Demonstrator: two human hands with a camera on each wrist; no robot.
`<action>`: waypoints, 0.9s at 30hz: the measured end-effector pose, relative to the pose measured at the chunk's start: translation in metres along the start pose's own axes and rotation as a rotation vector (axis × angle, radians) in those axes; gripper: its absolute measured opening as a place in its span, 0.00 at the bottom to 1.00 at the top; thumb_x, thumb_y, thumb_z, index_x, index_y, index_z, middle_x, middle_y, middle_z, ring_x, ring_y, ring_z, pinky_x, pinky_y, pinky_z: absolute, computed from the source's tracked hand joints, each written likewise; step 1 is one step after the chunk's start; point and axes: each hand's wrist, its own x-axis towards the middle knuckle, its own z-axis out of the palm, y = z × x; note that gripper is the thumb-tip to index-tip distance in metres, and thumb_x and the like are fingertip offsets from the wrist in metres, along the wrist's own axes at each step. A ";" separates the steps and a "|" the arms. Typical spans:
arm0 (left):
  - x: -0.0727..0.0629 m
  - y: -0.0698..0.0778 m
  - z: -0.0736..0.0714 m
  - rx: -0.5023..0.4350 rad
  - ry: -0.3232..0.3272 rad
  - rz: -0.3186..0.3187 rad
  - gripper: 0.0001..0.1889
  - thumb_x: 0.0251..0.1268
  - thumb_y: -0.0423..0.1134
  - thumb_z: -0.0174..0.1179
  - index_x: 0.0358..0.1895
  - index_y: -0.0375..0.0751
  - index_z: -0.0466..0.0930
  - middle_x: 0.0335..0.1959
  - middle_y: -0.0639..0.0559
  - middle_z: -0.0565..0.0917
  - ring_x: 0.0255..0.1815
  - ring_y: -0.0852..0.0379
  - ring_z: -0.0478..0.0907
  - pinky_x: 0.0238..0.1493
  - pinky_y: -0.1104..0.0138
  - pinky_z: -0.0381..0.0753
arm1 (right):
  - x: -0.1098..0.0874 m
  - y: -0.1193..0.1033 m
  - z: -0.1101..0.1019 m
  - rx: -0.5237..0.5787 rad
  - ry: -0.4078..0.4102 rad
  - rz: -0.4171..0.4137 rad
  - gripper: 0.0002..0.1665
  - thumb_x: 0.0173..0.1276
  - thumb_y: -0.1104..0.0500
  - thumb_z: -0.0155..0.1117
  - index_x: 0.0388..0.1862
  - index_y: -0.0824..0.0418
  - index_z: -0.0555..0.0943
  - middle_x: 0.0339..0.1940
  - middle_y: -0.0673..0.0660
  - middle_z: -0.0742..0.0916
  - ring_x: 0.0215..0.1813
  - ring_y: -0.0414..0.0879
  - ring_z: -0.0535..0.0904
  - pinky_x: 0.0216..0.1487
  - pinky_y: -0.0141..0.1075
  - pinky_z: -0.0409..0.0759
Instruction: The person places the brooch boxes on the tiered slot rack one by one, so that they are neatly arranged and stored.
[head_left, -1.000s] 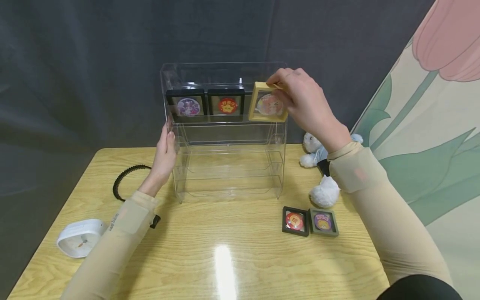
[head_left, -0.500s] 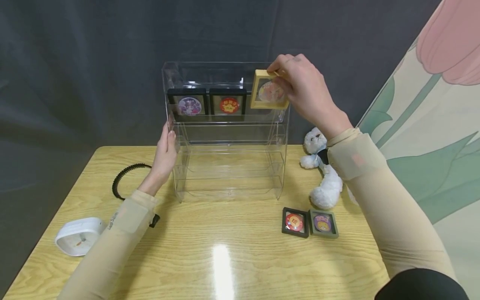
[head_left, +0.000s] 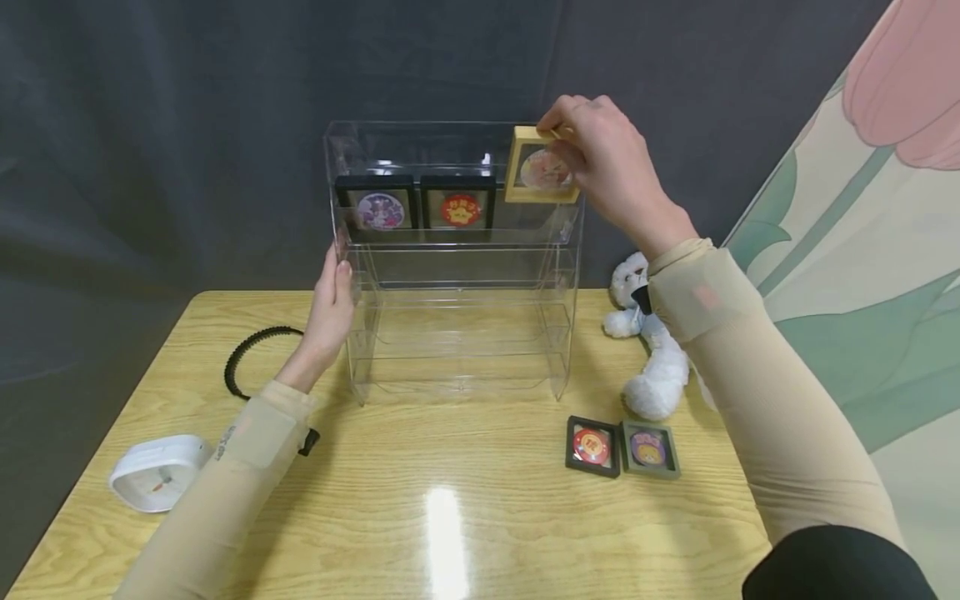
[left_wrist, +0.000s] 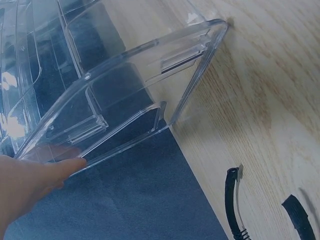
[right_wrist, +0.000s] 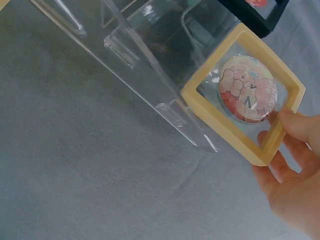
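A clear acrylic display rack [head_left: 457, 247] stands upright on the table. My left hand [head_left: 327, 308] holds its left side panel, thumb and fingers around the edge in the left wrist view. By one edge, my right hand [head_left: 611, 171] pinches a yellow square display frame [right_wrist: 220, 122] with a round pink badge inside. That frame is raised at the right end of the top tier, overlapping the rack's upper right corner in the head view. Side by side on the same tier sit a black frame with a purple badge [head_left: 380, 211] and a black frame with a red badge [head_left: 460, 210].
Right front on the table [head_left: 360, 517] lie a black frame [head_left: 592, 447] and an olive-green frame [head_left: 649, 450]. Behind them is a white plush toy [head_left: 655, 387], partly hidden by the right arm. A black coiled band [head_left: 238, 358] and white clock [head_left: 157, 475] are at left.
My right hand has lifted the yellow frame upward from the top tier's front lip, shifting slightly right. The left hand keeps its hold on the rack.
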 end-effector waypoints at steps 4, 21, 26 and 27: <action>-0.001 0.002 0.000 -0.005 -0.007 -0.003 0.30 0.92 0.40 0.29 0.90 0.43 0.37 0.89 0.47 0.43 0.88 0.50 0.42 0.86 0.60 0.44 | -0.001 0.002 0.003 -0.001 -0.023 0.019 0.12 0.83 0.69 0.59 0.59 0.69 0.82 0.60 0.65 0.88 0.59 0.61 0.77 0.61 0.54 0.78; -0.006 0.005 -0.007 -0.030 0.003 0.034 0.30 0.92 0.38 0.29 0.89 0.41 0.37 0.89 0.47 0.42 0.88 0.52 0.39 0.85 0.65 0.42 | -0.005 -0.001 0.024 0.018 -0.114 0.036 0.11 0.83 0.68 0.59 0.58 0.68 0.83 0.59 0.64 0.87 0.59 0.60 0.77 0.58 0.51 0.80; -0.007 0.005 -0.008 -0.035 0.007 0.042 0.30 0.92 0.37 0.29 0.89 0.40 0.38 0.89 0.46 0.42 0.88 0.52 0.39 0.85 0.66 0.42 | -0.006 -0.002 0.028 0.018 -0.118 0.029 0.10 0.82 0.68 0.60 0.57 0.68 0.83 0.58 0.64 0.88 0.58 0.60 0.78 0.58 0.52 0.80; -0.007 0.006 -0.008 -0.035 0.007 0.043 0.30 0.92 0.37 0.29 0.89 0.40 0.38 0.89 0.46 0.42 0.88 0.52 0.39 0.85 0.66 0.42 | -0.007 -0.002 0.029 0.017 -0.122 0.030 0.10 0.82 0.68 0.59 0.58 0.68 0.83 0.58 0.64 0.88 0.58 0.60 0.78 0.58 0.53 0.79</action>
